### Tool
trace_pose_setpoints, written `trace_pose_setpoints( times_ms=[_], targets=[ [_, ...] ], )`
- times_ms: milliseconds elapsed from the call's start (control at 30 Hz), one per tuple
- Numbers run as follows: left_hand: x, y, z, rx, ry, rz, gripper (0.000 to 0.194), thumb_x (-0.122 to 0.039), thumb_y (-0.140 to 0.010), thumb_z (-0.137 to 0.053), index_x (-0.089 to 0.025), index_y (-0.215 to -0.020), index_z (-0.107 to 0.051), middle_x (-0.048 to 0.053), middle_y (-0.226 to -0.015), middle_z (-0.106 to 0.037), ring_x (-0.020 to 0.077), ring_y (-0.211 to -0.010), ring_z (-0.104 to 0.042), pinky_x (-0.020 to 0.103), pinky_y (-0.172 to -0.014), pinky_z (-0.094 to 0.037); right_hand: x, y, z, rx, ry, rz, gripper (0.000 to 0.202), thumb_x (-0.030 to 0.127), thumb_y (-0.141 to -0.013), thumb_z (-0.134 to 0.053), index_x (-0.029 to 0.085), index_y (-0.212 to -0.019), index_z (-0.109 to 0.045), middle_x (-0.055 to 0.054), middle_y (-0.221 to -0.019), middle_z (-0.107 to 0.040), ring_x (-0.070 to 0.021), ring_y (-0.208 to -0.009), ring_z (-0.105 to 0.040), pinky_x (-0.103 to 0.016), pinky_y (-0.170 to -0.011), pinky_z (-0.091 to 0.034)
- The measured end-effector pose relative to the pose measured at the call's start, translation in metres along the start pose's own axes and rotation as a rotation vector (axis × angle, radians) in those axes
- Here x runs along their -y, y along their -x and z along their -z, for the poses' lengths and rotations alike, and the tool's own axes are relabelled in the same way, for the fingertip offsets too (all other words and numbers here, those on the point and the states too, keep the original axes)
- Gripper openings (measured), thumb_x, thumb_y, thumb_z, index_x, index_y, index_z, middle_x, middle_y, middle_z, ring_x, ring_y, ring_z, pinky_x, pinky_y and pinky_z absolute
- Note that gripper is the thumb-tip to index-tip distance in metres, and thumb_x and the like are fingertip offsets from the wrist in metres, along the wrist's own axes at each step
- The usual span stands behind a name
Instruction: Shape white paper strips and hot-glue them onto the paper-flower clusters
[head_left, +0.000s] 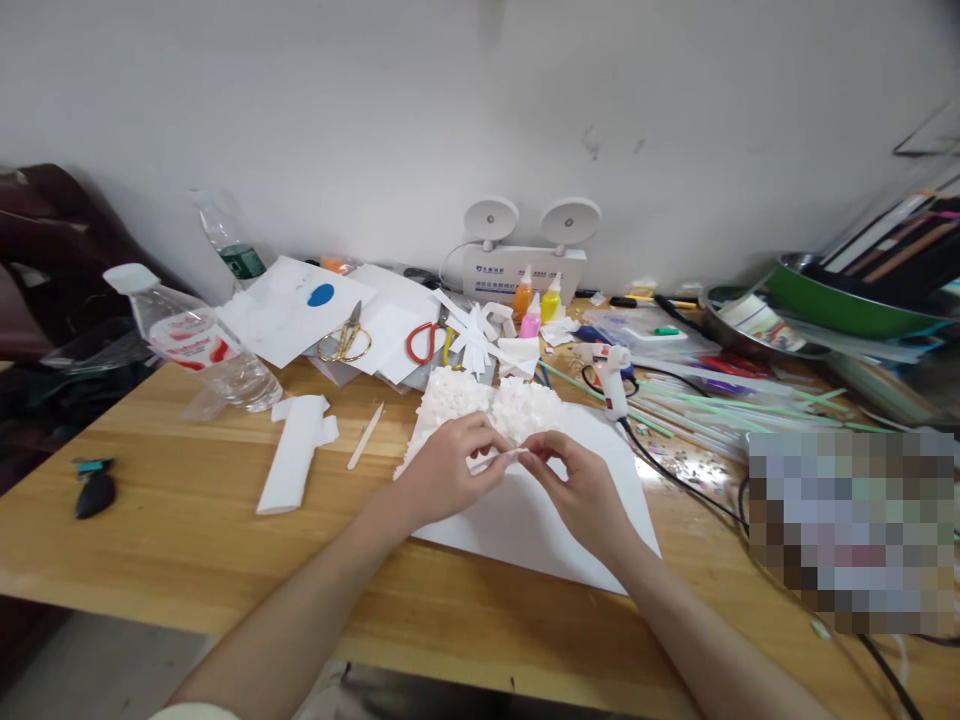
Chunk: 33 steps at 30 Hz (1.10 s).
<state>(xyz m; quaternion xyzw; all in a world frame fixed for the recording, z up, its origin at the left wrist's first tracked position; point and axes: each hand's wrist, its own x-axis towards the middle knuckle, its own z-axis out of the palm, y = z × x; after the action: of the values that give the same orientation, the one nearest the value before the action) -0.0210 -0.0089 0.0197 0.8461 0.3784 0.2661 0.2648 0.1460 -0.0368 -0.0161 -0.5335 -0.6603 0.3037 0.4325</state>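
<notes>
My left hand (454,465) and my right hand (577,490) meet over a white paper sheet (517,540). Between the fingertips of both is a thin white strip (514,455), probably paper, partly hidden by the fingers. Just beyond my hands, two bumpy white patches (527,405) of small crumpled bits cover the far part of the sheet. Left of the sheet lie a pointed white stick (366,437) and a folded white paper piece (292,455) shaped like a T. A white glue gun (611,380) stands past my right hand, its cord trailing right.
Gold-handled scissors (346,340) and red-handled scissors (424,343) rest by loose papers (289,310). A water bottle (199,345) leans at left. Small paint bottles (531,318) stand near an emergency light (525,270). Straws (690,420) and a green pan (855,300) are right.
</notes>
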Motion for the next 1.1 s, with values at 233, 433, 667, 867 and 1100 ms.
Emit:
trace_pose_setpoints(
  times_ms=[233, 433, 667, 867, 1100],
  targets=[
    [0.002, 0.001, -0.002, 0.026, 0.117, 0.049, 0.011, -0.024, -0.080, -0.048, -0.017, -0.082, -0.057, 0.001, -0.079, -0.060, 0.0124, -0.075, -0.053, 0.024, -0.070, -0.040, 0.004, -0.002, 0.002, 0.080, -0.162, -0.050, 0.014, 0.033, -0.081, -0.050, 0.019, -0.078, -0.053, -0.002, -0.075, -0.058, -0.0147, -0.071, -0.054, -0.027, -0.068, -0.044],
    [0.000, 0.001, -0.001, 0.048, 0.174, 0.096, 0.015, -0.026, -0.082, -0.047, -0.016, -0.079, -0.058, -0.001, -0.071, -0.057, 0.0102, -0.065, -0.050, 0.021, -0.061, -0.038, 0.003, -0.001, 0.001, 0.119, -0.237, -0.069, 0.017, 0.035, -0.081, -0.051, 0.019, -0.078, -0.053, -0.003, -0.076, -0.057, -0.0147, -0.073, -0.054, -0.027, -0.068, -0.045],
    [-0.001, 0.001, -0.003, -0.039, 0.227, 0.122, 0.014, -0.025, -0.080, -0.049, -0.015, -0.074, -0.058, 0.000, -0.069, -0.057, 0.0100, -0.065, -0.049, 0.020, -0.061, -0.038, 0.000, 0.000, 0.002, 0.105, -0.338, -0.093, 0.015, 0.034, -0.078, -0.054, 0.019, -0.077, -0.053, -0.002, -0.075, -0.056, -0.0145, -0.072, -0.055, -0.026, -0.066, -0.045],
    [0.001, 0.001, -0.008, -0.085, 0.265, 0.088, 0.011, -0.020, -0.079, -0.048, -0.015, -0.075, -0.057, 0.000, -0.072, -0.057, 0.0100, -0.067, -0.050, 0.019, -0.062, -0.039, 0.002, 0.001, 0.001, 0.141, -0.350, -0.049, 0.011, 0.031, -0.080, -0.053, 0.020, -0.080, -0.055, -0.002, -0.077, -0.057, -0.0137, -0.074, -0.055, -0.026, -0.068, -0.045],
    [-0.001, 0.001, -0.013, -0.128, 0.270, 0.077, 0.010, -0.017, -0.079, -0.047, -0.015, -0.076, -0.057, 0.001, -0.074, -0.057, 0.0109, -0.070, -0.051, 0.021, -0.064, -0.039, -0.002, 0.000, 0.000, 0.116, -0.324, -0.033, 0.010, 0.030, -0.079, -0.055, 0.020, -0.079, -0.057, -0.002, -0.078, -0.059, -0.0149, -0.076, -0.054, -0.028, -0.070, -0.044]
  ],
)
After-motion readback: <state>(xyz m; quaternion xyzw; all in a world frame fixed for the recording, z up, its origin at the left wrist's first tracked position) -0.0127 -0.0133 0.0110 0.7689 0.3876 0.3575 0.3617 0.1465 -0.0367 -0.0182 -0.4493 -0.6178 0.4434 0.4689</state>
